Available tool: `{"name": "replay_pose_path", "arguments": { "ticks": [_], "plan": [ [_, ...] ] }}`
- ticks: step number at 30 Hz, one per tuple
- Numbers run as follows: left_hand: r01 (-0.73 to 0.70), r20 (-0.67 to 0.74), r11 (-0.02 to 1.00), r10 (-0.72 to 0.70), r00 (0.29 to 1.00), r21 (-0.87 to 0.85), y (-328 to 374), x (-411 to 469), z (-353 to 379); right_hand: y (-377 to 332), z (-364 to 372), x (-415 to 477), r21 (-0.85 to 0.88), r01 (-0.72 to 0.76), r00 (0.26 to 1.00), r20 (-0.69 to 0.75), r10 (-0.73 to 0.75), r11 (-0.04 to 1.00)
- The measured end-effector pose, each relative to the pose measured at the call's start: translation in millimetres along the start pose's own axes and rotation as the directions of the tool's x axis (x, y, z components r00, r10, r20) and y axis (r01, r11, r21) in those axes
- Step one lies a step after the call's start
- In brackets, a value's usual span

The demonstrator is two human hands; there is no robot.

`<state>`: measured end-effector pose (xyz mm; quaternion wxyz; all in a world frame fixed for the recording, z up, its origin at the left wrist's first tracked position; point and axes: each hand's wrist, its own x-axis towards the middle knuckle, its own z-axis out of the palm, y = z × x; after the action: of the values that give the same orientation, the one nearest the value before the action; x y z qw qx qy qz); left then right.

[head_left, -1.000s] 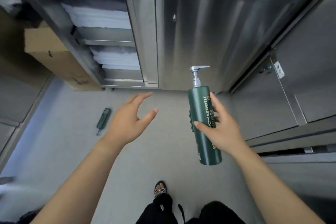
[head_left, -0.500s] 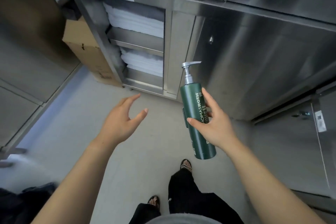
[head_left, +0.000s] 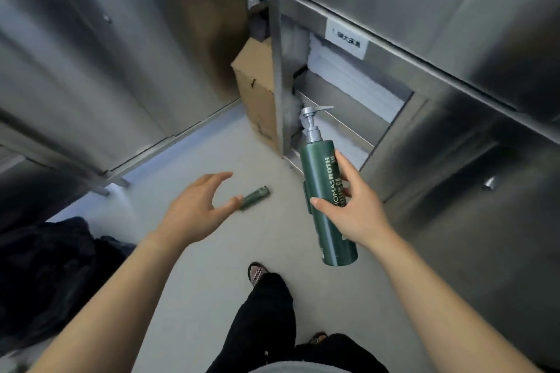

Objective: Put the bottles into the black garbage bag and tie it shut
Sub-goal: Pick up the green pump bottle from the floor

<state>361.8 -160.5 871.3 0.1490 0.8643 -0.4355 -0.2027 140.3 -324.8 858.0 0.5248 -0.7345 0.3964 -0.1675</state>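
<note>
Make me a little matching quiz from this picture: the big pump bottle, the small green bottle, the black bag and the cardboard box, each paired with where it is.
Things
1. big pump bottle
2. small green bottle
3. black bag
4. cardboard box

Places
A. lying by itself on the floor
B. standing in the corner against the steel shelf unit
C. gripped in the right hand
D. slumped on the floor at the lower left

Pairs: 1-C, 2-A, 3-D, 4-B.
</note>
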Motion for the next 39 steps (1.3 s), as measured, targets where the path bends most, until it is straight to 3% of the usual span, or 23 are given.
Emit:
{"name": "replay_pose_path", "arguments": {
  "ticks": [4,14,23,29,34,39],
  "plan": [
    [0.062,-0.064,0.995,-0.066,0.996,-0.072,-28,48,-14,-27,24,73,-0.038,0.087,0.992,0.092,-0.083,0.995],
    [0.157,-0.207,0.953,-0.214,0.955,-0.260,-85,125,-53,-71,67,210,-0.037,0.131,0.961,0.249,-0.118,0.991],
    [0.429,-0.237,0.824,-0.530,0.815,-0.370,-107,141,-31,-69,131,343,-0.043,0.236,0.783,0.601,-0.163,0.971],
    [0.571,-0.164,0.693,-0.688,0.707,-0.440,-136,177,35,-11,186,403,-0.099,0.224,0.760,0.640,-0.110,0.970],
    [0.571,-0.120,0.641,-0.712,0.692,-0.512,-183,242,118,86,238,427,-0.178,0.218,0.759,0.649,-0.052,0.959],
    [0.608,-0.079,0.630,-0.723,0.686,-0.483,-247,304,251,228,287,457,-0.221,0.163,0.802,0.597,0.001,0.962]
  ]
}}
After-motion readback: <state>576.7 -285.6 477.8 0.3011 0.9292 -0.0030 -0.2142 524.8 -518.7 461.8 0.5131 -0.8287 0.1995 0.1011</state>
